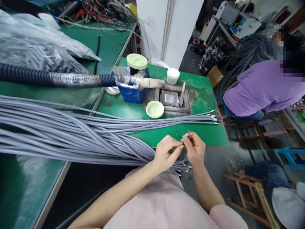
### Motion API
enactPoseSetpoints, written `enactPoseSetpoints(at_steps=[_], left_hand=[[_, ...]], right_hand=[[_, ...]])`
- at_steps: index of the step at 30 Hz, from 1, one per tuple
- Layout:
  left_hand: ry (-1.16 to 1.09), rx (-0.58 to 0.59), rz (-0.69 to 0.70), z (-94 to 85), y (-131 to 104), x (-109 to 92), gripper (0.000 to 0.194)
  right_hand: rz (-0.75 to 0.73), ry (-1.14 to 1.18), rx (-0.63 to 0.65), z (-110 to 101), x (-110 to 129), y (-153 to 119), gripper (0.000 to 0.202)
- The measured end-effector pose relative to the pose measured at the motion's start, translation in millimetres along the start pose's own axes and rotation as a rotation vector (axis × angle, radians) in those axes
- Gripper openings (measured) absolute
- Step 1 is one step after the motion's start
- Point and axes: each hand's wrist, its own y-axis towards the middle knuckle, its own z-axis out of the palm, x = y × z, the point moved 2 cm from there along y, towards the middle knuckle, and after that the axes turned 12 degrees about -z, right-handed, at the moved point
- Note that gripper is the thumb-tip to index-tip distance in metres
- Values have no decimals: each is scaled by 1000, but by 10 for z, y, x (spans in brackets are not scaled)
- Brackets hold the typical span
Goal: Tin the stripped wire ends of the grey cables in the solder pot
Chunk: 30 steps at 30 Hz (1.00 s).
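A bundle of grey cables (133, 144) runs across the table toward my body. In front of my chest, my left hand (166, 152) is closed, its thumb and forefinger pinching at thin wires by my right fingertips. A small dark piece shows inside its curled fingers; I cannot make out what it is. My right hand (196, 148) is closed on the thin coloured wires (189, 135), whose tips stick out above the thumb. Below my hands hang more stripped cable ends (184, 168). On the green table lies another row of cables with bared ends (215, 119).
Beyond the cables stand a solder pot (169, 98) with a scraper (182, 93), a shallow pale dish (155, 109), a white tub (172, 75) and a blue bin (132, 93). A ribbed hose (78, 80) crosses from the left. A person in purple (267, 86) sits at right.
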Motion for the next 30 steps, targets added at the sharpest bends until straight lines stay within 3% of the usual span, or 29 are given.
enactPoseSetpoints(at_steps=[4, 7, 10, 13, 18, 21, 23, 26, 30], left_hand=[[41, 115, 50, -40, -22, -1, 7], [-34, 171, -64, -150, 4, -14, 15], [-44, 132, -124, -277, 58, -61, 20], [86, 128, -8, -345, 114, -142, 14], [289, 221, 286, -385, 151, -206, 11], [260, 231, 330, -474, 145, -179, 10], [119, 143, 239, -583, 153, -147, 12], [-109, 47, -10, -701, 174, -93, 18], [-154, 395, -441, -560, 166, -41, 37]], right_hand=[[13, -30, 104, -39, 35, 9, 18], [36, -30, 154, -85, 39, 4, 20], [48, -27, 197, -97, 27, -4, 20], [46, -31, 235, -87, 26, -1, 19], [-3, -85, 299, -95, 99, 19, 17], [-72, -145, 318, -142, 139, 21, 17], [-77, -164, 277, -197, 133, 14, 16], [-81, -179, 236, -255, 111, -6, 15], [-209, -206, 309, -213, 157, -14, 10]])
